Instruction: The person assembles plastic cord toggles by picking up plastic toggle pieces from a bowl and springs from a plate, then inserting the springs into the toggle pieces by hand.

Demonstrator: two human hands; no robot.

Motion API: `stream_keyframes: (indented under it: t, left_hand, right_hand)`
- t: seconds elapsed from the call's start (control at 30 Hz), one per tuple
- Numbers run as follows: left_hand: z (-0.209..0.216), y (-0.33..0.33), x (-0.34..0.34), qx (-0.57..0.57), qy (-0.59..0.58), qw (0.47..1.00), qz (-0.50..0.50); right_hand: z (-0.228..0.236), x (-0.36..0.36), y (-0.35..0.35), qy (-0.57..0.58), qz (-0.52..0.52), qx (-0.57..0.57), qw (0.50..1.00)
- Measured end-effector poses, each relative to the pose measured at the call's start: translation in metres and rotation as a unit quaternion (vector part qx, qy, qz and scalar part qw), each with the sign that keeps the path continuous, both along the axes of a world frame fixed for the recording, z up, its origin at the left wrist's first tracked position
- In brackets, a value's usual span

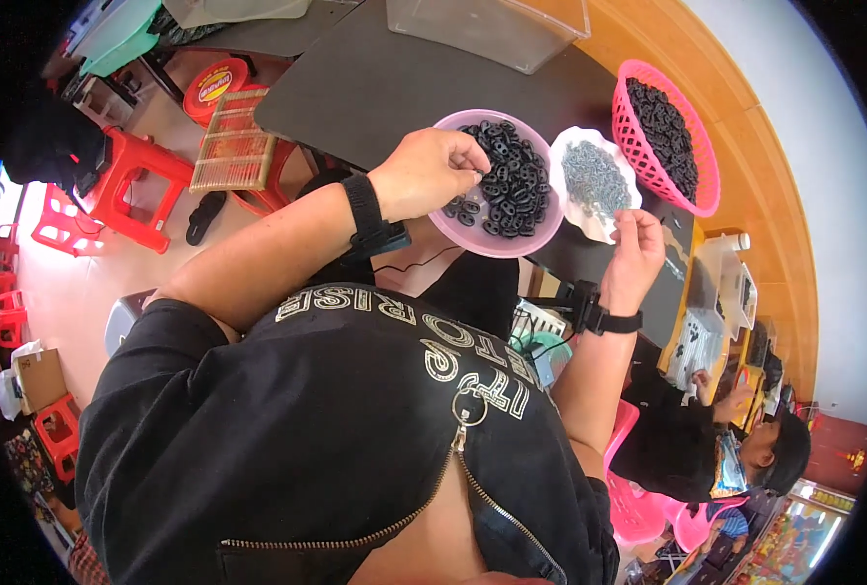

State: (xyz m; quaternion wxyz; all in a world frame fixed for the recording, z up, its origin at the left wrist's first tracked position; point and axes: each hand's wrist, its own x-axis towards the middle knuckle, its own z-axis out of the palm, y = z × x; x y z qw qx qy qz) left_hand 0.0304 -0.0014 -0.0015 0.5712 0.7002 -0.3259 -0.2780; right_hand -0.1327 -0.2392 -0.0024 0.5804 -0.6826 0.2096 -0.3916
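Observation:
My left hand point(424, 175) is over the left side of a pink bowl point(442, 231), its thumb and fingertips pinched together. Small black oval pieces with holes point(516, 185) are heaped in that bowl; whether one is between the fingers is too small to tell. My right hand point(638, 252) is at the near right edge of a white scallop-rimmed dish point(562, 151). Thumb and forefinger there are closed in a pinch, and what they hold, if anything, cannot be made out. Many tiny silvery metal parts point(594, 178) lie in the dish.
A pink lattice basket point(638, 161) full of black pieces stands right of the dish on the dark table point(355, 97). A clear plastic bin point(492, 34) sits at the back. Another person point(677, 439) works at the right. Red stools point(141, 190) stand on the left.

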Motion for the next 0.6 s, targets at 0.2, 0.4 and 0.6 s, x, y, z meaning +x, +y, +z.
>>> stream_keyframes:
  t: [0.2,0.4,0.6]
  left_hand:
    - [0.004,-0.004,0.011,-0.005,0.013,1.000,-0.001]
    - [0.002,-0.004,0.011,0.029,-0.077,0.996,-0.031]
    - [0.017,-0.005,0.003,0.102,-0.185,0.976,-0.058]
  right_hand:
    - [-0.018,-0.017,0.021,0.000,0.020,0.051,0.998]
    - [-0.027,-0.018,0.033,0.013,0.038,0.053,0.998]
    - [-0.040,-0.023,0.030,0.009,0.002,0.058,0.998]
